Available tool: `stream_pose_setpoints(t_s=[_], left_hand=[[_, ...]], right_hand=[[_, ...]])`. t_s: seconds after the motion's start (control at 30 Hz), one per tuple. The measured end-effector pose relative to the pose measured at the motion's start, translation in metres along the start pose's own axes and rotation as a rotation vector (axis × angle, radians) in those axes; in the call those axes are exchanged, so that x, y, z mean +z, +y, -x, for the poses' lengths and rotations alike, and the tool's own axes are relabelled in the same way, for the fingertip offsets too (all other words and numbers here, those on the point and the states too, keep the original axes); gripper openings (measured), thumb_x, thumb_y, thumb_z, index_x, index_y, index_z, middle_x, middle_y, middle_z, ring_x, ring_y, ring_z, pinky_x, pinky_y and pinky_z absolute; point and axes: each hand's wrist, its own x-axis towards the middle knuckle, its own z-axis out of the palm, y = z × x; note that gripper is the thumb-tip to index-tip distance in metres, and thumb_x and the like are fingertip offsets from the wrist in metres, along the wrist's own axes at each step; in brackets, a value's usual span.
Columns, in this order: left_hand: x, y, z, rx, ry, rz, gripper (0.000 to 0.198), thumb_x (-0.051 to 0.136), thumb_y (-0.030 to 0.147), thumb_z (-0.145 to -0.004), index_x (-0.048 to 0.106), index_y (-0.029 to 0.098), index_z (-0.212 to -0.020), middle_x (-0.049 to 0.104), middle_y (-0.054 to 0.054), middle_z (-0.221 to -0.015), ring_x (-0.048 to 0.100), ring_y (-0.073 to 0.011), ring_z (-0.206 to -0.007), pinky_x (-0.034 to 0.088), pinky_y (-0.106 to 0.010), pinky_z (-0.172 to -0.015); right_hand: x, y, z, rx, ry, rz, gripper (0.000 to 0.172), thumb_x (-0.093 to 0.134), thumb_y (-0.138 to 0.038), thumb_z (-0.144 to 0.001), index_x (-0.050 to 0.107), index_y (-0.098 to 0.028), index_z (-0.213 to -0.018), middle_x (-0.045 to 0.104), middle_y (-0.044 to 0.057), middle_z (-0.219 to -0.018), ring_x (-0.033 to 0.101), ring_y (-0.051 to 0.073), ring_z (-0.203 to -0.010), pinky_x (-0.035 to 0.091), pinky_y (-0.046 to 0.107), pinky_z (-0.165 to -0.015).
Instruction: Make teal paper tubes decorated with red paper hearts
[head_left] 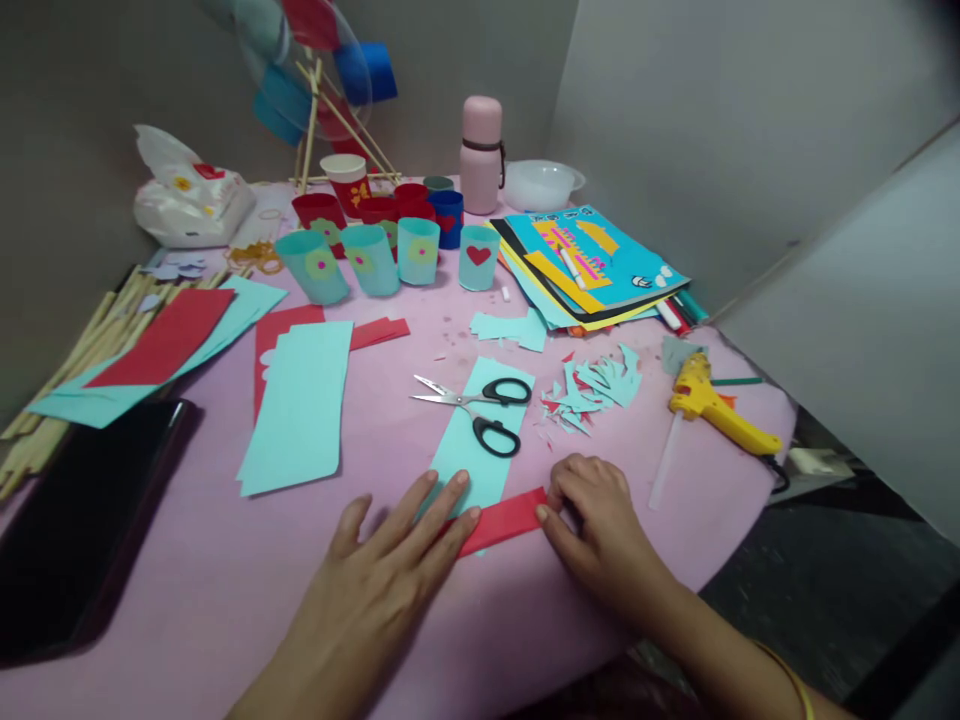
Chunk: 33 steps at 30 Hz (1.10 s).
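Observation:
A folded strip of red paper (504,522) lies at the near side of the table, partly over a light blue sheet (461,450). My left hand (397,555) rests with its fingers spread, the fingertips pressing on the strip's left end, which they hide. At the other end, my right hand (596,525) pinches the strip between thumb and curled fingers. Just beyond the strip, open scissors (484,400) with black handles lie across the blue sheet, blades pointing left. Blue and red paper scraps (592,390) are heaped to the right of the scissors.
Light blue sheets (304,410) lie left of the scissors, a black phone (82,530) at far left. A yellow glue gun (712,405) sits near the right edge. Decorated paper cups (371,262), a pink bottle (481,160) and a stack of coloured paper (592,260) stand farther back.

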Motion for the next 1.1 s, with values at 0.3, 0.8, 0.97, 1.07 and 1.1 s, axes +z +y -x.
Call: stream_pose_setpoints(t_s=[0.3,0.8,0.97,1.07,1.1], left_hand=[[-0.006,-0.006,-0.006,0.193,-0.031,0.004,0.071,0.035,-0.003,-0.075,0.035,0.033,-0.135,0.047,0.003,-0.141,0.043,-0.0209,-0.125,0.02,-0.045,-0.093],[0.004,-0.008,-0.006,0.247,-0.03,0.073,0.045,0.036,0.019,-0.091,0.036,0.027,-0.136,0.045,-0.002,-0.142,0.036,-0.0177,-0.13,0.007,-0.043,-0.104],[0.002,-0.017,-0.001,0.253,-0.045,0.063,0.045,0.038,0.022,-0.092,0.035,0.03,-0.135,0.046,-0.002,-0.141,0.039,-0.0163,-0.129,0.006,-0.041,-0.105],[0.0,-0.016,0.004,0.211,-0.009,0.072,0.04,0.043,0.029,-0.091,0.043,0.032,-0.131,0.05,0.0,-0.138,0.043,-0.0156,-0.126,0.001,-0.039,-0.107],[-0.001,-0.012,0.005,0.197,0.008,0.083,0.039,0.043,0.03,-0.09,0.045,0.031,-0.13,0.051,0.0,-0.137,0.043,-0.0154,-0.126,-0.003,-0.039,-0.107]], right_hand=[[0.0,-0.002,0.0,-0.012,0.031,0.027,0.016,0.053,-0.015,-0.08,0.043,-0.02,-0.068,0.049,0.0,-0.074,0.045,0.019,-0.073,0.034,0.035,-0.072],[0.014,-0.021,0.041,-0.429,-0.085,0.467,0.046,0.026,-0.04,-0.098,0.042,-0.012,-0.13,0.051,0.01,-0.135,0.041,0.022,-0.125,0.009,0.046,-0.105],[0.003,-0.012,0.04,-0.353,-0.163,0.447,0.045,0.028,-0.043,-0.097,0.04,-0.02,-0.133,0.047,0.003,-0.138,0.042,0.026,-0.125,0.019,0.056,-0.101],[0.002,-0.01,0.039,-0.332,-0.161,0.427,0.041,0.029,-0.037,-0.098,0.041,-0.02,-0.132,0.047,0.004,-0.138,0.045,0.026,-0.124,0.022,0.059,-0.1],[0.003,-0.01,0.04,-0.336,-0.158,0.42,0.04,0.029,-0.036,-0.098,0.043,-0.019,-0.132,0.049,0.004,-0.136,0.046,0.026,-0.123,0.023,0.059,-0.099]])
